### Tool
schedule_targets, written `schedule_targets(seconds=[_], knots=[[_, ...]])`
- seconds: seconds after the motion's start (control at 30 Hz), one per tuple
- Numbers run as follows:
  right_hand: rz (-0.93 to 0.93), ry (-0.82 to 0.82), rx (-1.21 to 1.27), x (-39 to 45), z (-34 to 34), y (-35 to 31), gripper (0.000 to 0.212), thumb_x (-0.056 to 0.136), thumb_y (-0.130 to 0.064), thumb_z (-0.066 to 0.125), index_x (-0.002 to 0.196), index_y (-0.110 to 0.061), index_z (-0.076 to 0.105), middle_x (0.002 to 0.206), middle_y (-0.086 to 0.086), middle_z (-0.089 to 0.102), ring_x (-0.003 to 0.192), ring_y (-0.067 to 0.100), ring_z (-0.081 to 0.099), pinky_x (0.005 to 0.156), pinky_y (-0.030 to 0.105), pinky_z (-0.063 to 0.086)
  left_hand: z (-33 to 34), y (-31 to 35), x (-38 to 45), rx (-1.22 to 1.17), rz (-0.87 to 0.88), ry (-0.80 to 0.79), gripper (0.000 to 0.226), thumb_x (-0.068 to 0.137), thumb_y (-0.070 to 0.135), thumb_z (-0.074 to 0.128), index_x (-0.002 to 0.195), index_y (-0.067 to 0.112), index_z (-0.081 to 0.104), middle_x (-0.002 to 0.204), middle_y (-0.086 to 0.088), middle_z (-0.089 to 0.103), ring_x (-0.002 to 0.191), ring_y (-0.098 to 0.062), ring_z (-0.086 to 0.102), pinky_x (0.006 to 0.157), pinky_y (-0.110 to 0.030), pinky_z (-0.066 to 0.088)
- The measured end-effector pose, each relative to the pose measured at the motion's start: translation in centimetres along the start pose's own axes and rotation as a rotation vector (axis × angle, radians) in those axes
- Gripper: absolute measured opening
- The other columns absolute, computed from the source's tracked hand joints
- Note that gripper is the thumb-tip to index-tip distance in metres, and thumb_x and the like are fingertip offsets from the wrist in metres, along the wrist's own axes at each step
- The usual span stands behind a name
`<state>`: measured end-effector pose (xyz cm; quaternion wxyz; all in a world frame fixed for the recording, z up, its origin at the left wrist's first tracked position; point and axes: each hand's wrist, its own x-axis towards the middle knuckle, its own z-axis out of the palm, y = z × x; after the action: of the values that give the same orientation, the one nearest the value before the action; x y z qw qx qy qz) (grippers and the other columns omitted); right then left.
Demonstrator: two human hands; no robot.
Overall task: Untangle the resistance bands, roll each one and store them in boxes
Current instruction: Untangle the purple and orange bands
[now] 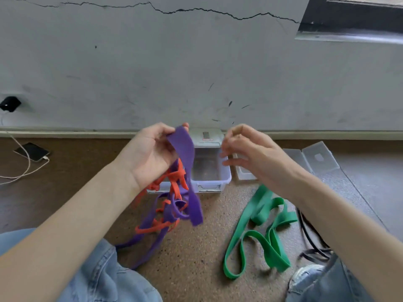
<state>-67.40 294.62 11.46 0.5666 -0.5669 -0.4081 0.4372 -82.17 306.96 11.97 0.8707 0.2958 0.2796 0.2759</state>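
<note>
Two bands hang from your left hand point(152, 153), and that is where the work is. Your fingers and thumb pinch the top of the purple band point(185, 171), so it hangs down in the air in front of you. The orange band point(172, 186) is thin and is wound all through the purple one. I think you hold them high so the knots hang loose and you can see where each loop goes.

Your right hand point(246, 153) is up beside it, not touching the bands. Its fingers are bent a little and hold nothing. It looks ready to pick at the orange loops.

Down on the floor point(196, 269), by your right knee, lies the green band point(259, 232). It is by itself, free of the others, but it is not rolled yet.

Behind your hands, near the wall point(196, 62), sits a clear box point(209, 171) with its top open. Nothing seems to be in it. A second clear box point(244, 175) sits just to the right of it, with clear lids point(314, 158) lying beside it.

A phone point(32, 151) on a cable lies far off on your left.
</note>
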Motion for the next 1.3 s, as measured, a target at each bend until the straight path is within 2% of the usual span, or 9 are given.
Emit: schedule_targets(seconds=[0.13, 0.3, 0.4, 0.47, 0.63, 0.83, 1.03, 1.2, 1.3], knots=[[0.048, -0.151, -0.156, -0.5, 1.7, 1.1, 0.055, 0.081, -0.004, 0.067, 0.126, -0.023, 0.043, 0.106, 0.004, 0.067, 0.086, 0.017, 0.068, 0.076, 0.025, 0.056, 0.8, -1.7, -1.3, 0.331, -0.056, -0.230, 0.036, 0.080, 0.003, 0.051, 0.114, -0.007, 0.058, 0.111, -0.020, 0.066, 0.099, -0.027, 0.063, 0.086, -0.028, 0.054], [-0.209, 0.065, -0.325, -0.3, 0.4, -0.7, 0.015, 0.084, -0.005, 0.064, 0.098, 0.000, 0.061, 0.066, -0.004, 0.064, 0.062, 0.006, 0.055, 0.061, 0.030, 0.046, -1.7, 0.7, 0.6, 1.341, 0.437, -0.040, 0.020, 0.084, 0.014, 0.068, 0.103, 0.020, 0.065, 0.109, -0.005, 0.069, 0.098, -0.015, 0.065, 0.088, -0.022, 0.051], [-0.221, -0.102, -0.190, -0.9, 1.0, -0.8, 0.011, 0.086, -0.001, 0.061, 0.097, -0.002, 0.061, 0.063, -0.013, 0.059, 0.057, -0.001, 0.052, 0.058, 0.015, 0.041, -3.9, -3.1, 1.5, 1.415, 0.079, -0.358, 0.058, 0.072, 0.031, 0.080, 0.122, 0.025, 0.052, 0.119, 0.008, 0.062, 0.107, -0.006, 0.059, 0.091, -0.028, 0.048], [-0.220, -0.122, -0.073, -1.2, 1.1, -0.8, 0.013, 0.084, -0.001, 0.061, 0.097, -0.006, 0.061, 0.066, -0.012, 0.059, 0.058, 0.001, 0.051, 0.056, 0.016, 0.040, -5.2, -6.9, 1.8, 1.479, -0.016, -0.440, 0.036, 0.072, 0.021, 0.080, 0.098, 0.023, 0.056, 0.092, 0.007, 0.064, 0.084, -0.005, 0.059, 0.078, -0.032, 0.047], [-0.177, 0.209, -0.123, -1.0, -2.0, -0.7, 0.009, 0.083, -0.004, 0.058, 0.084, -0.011, 0.064, 0.060, -0.006, 0.048, 0.057, 0.008, 0.040, 0.057, 0.020, 0.033, -6.7, -6.0, 3.5, 1.755, 0.140, -0.102, 0.033, 0.075, 0.033, 0.074, 0.087, 0.022, 0.045, 0.075, 0.009, 0.053, 0.074, -0.014, 0.050, 0.069, -0.031, 0.041], [0.132, 0.366, -0.828, -0.7, -3.8, 1.0, 0.053, 0.086, -0.025, 0.064, 0.133, -0.013, 0.044, 0.127, 0.006, 0.049, 0.110, 0.017, 0.052, 0.096, 0.031, 0.042, -3.3, -2.7, 1.6, 1.255, 0.069, 0.015, 0.042, 0.064, 0.029, 0.084, 0.094, 0.017, 0.057, 0.076, 0.000, 0.070, 0.067, -0.012, 0.065, 0.060, -0.025, 0.049], [0.029, -0.052, -0.689, -2.9, 1.1, 2.1, 0.055, 0.064, -0.060, 0.069, 0.107, -0.027, 0.057, 0.102, -0.014, 0.059, 0.086, 0.000, 0.059, 0.075, 0.020, 0.052, -1.2, -3.4, 0.5, 0.914, 0.013, 0.076, 0.023, 0.089, 0.022, 0.061, 0.098, 0.002, 0.062, 0.063, -0.003, 0.065, 0.046, -0.009, 0.059, 0.047, -0.020, 0.049], [-0.136, 0.013, -0.823, -2.9, 2.2, 4.4, 0.055, 0.078, -0.012, 0.063, 0.124, -0.031, 0.038, 0.103, -0.001, 0.055, 0.071, 0.018, 0.062, 0.070, 0.034, 0.055, -0.8, -2.6, 0.2, 0.794, 0.045, 0.159, 0.020, 0.090, 0.026, 0.059, 0.092, 0.007, 0.064, 0.062, -0.004, 0.065, 0.049, -0.014, 0.061, 0.052, -0.027, 0.053], [-0.098, 0.128, -0.531, -2.0, 1.4, 3.2, 0.031, 0.080, 0.005, 0.049, 0.095, -0.019, 0.061, 0.069, 0.004, 0.066, 0.048, 0.018, 0.052, 0.052, 0.034, 0.048, -1.3, -1.6, 0.8, 1.338, 0.348, 0.265, 0.033, 0.086, 0.044, 0.061, 0.082, 0.011, 0.062, 0.062, 0.001, 0.058, 0.058, -0.014, 0.052, 0.056, -0.027, 0.041]])
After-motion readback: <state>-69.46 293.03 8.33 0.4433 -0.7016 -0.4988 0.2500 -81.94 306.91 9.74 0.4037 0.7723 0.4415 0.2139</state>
